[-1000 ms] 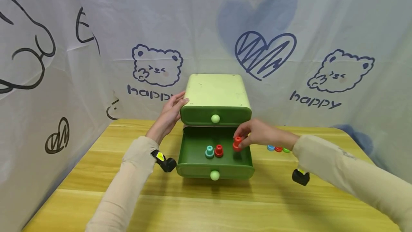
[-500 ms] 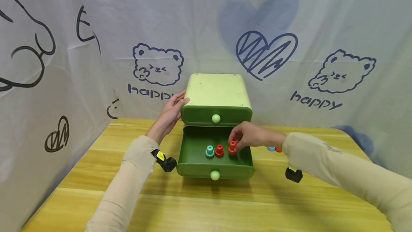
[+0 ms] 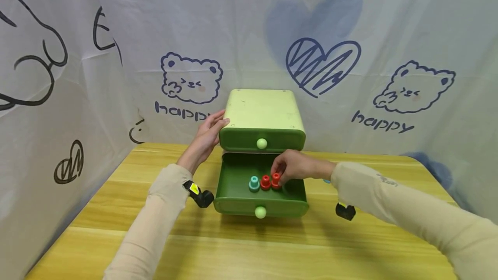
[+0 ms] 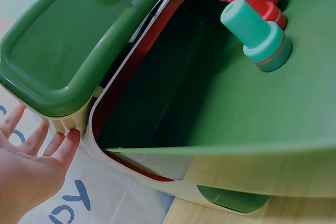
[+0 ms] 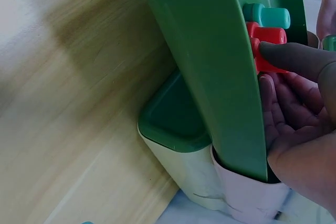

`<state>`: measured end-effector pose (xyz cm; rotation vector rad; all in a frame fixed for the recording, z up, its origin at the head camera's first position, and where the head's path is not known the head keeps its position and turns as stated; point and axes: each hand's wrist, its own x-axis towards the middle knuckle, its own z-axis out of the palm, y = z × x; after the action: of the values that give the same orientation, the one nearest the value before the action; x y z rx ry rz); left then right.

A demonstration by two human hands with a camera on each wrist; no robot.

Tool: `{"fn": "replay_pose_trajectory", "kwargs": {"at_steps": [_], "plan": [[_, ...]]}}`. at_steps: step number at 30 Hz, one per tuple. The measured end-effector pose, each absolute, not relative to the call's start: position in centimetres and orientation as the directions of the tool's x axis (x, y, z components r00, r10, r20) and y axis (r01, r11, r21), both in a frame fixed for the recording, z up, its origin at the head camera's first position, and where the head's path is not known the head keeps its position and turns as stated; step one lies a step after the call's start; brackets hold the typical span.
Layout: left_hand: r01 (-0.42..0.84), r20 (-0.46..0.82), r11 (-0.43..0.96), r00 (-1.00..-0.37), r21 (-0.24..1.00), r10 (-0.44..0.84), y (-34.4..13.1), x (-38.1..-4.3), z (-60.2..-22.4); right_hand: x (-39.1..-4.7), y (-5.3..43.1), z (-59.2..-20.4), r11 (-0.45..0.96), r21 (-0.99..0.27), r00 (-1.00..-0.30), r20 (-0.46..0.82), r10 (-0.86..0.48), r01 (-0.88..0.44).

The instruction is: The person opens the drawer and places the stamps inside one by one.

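My right hand (image 3: 297,165) is over the pulled-out lower drawer (image 3: 237,205), pinching a small red stamp (image 3: 276,180) with a narrow handle and wider round base. That stamp stands close beside a second red stamp (image 3: 265,182); whether they touch I cannot tell. Left of them, a teal stamp (image 3: 254,183) stands upright on the drawer floor. My left hand (image 3: 206,135) rests its fingers against the left side of the pale green drawer cabinet (image 3: 264,107). In the left wrist view, that hand's fingers (image 4: 67,148) are extended along the cabinet's side.
The upper drawer (image 3: 241,139), with a round pale knob (image 3: 262,143), is closed above the pulled-out one. A blue piece (image 3: 327,181) shows on the wooden table (image 3: 218,249), partly behind the right forearm. A printed cloth (image 3: 249,33) hangs behind.
The right hand has moved left inside the drawer, carrying its red stamp up beside the other red one. The left hand stays in place. The right forearm covers more of the table pieces.
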<state>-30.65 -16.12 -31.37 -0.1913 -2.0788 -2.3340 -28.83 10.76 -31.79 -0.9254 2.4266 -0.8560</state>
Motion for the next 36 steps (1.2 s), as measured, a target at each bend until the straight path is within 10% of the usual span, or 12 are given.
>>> {"fn": "replay_pose_trajectory", "kwargs": {"at_steps": [36], "plan": [[0.092,0.101,-0.11,-0.992,0.99,0.073,-16.1,-30.6,-31.5,-27.3,12.0,-30.2,0.519,-0.687,-0.699,-0.023,-0.715,-0.508]]}}
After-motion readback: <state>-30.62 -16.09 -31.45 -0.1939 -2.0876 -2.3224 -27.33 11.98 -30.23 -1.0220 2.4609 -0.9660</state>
